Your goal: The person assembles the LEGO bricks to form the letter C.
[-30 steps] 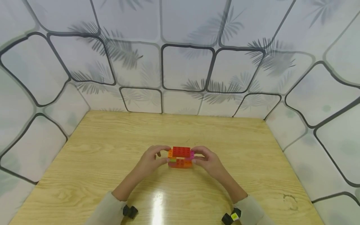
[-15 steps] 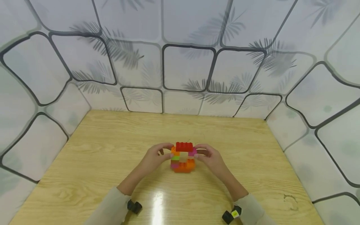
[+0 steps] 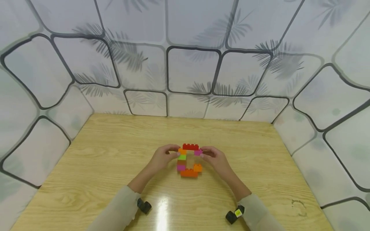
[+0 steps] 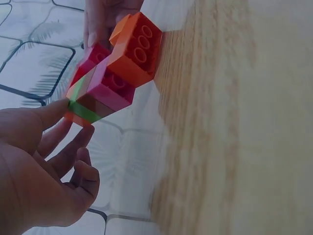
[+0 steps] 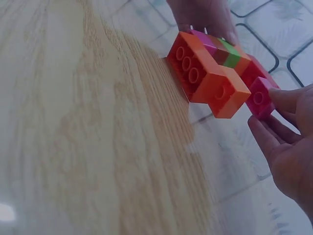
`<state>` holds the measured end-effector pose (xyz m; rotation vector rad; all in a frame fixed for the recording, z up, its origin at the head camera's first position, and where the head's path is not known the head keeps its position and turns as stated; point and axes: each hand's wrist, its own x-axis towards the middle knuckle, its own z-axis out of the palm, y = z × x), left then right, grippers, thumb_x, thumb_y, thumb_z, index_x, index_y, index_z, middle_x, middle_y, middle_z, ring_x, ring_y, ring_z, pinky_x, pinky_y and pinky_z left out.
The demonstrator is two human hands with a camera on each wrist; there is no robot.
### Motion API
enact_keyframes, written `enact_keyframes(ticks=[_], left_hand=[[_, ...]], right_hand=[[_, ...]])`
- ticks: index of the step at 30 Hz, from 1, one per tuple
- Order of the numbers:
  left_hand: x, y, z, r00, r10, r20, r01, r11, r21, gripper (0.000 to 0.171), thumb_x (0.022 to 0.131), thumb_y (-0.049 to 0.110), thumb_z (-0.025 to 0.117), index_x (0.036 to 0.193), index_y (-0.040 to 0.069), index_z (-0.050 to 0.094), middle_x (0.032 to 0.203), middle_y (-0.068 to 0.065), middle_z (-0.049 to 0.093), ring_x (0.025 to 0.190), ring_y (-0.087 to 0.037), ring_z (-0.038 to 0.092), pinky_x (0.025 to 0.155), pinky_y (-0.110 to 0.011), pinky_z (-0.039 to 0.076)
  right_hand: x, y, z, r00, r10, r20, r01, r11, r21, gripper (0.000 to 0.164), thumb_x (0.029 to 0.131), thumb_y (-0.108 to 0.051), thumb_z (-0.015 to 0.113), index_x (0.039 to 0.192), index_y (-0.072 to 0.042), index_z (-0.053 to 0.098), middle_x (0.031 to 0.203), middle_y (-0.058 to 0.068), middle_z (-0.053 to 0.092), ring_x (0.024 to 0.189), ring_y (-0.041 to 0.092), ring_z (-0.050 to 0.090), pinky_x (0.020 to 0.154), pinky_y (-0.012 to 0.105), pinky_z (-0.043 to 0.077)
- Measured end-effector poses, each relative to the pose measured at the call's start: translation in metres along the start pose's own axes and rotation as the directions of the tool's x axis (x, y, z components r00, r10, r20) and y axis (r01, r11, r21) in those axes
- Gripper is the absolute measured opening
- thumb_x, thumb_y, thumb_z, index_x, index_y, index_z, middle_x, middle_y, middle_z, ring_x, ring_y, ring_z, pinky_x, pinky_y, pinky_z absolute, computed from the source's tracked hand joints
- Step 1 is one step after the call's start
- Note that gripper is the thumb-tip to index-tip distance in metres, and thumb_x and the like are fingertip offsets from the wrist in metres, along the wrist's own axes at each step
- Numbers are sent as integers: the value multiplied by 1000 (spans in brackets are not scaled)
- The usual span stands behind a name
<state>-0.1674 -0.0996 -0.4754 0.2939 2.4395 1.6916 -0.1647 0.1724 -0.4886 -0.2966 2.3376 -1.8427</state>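
Note:
A C-shaped toy-brick build stands between the hands in the head view. A red brick (image 3: 190, 147) spans its top. The left column includes orange, green (image 3: 181, 157) and purple (image 3: 181, 167) bricks, and a long orange brick (image 3: 189, 173) forms the base. A small orange brick (image 3: 198, 168) sits on the base's right end, with a gap below the upper pink brick (image 3: 198, 152). My left hand (image 3: 162, 158) pinches the column near the green and upper orange bricks. My right hand (image 3: 216, 158) pinches the pink brick. Hollow undersides show in both wrist views. Table contact cannot be told.
A wooden table (image 3: 115, 134) lies under the hands. Patterned white panels (image 3: 190, 70) rise at its back and sides. Black devices (image 3: 144, 205) are strapped at both sleeve cuffs.
The build has tipped, its red top going away from me, so its opening and front sides now show instead of the studs. Both hands have moved slightly farther forward with it.

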Motion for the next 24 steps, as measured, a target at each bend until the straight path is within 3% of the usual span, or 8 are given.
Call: enact_keyframes(ticks=[3, 9, 13, 24], left_hand=[[4, -4, 1, 1000, -4, 2, 4, 1000, -1, 31, 97, 25, 69, 125, 14, 70, 125, -4, 69, 117, -24, 59, 102, -45, 45], [10, -9, 3, 999, -31, 20, 31, 1000, 0, 30, 98, 24, 67, 126, 14, 70, 127, -4, 68, 118, -25, 57, 99, -47, 48], [11, -10, 4, 999, -35, 27, 36, 999, -7, 31, 98, 22, 67, 127, 10, 68, 127, -6, 68, 114, -24, 60, 94, -44, 50], [19, -16, 9, 999, -32, 8, 32, 999, 13, 24, 96, 13, 68, 119, 7, 72, 121, -8, 71, 109, -23, 64, 96, -42, 51]], right_hand=[[3, 3, 1, 1000, 18, -15, -18, 1000, -23, 38, 95, -31, 72, 127, -11, 66, 129, 8, 65, 118, 24, 62, 95, 28, 54], [10, 9, 6, 994, 82, -67, -89, 988, -122, 37, 95, -31, 71, 127, -14, 67, 130, 5, 66, 122, 24, 59, 106, 43, 48], [12, 12, 9, 988, 129, -82, -139, 981, -136, 34, 97, -33, 69, 127, -18, 68, 132, 1, 65, 128, 24, 56, 111, 49, 42], [12, 16, 13, 987, 116, -112, -127, 988, -90, 30, 95, -24, 71, 123, -11, 69, 121, 7, 70, 111, 21, 62, 98, 40, 50]])
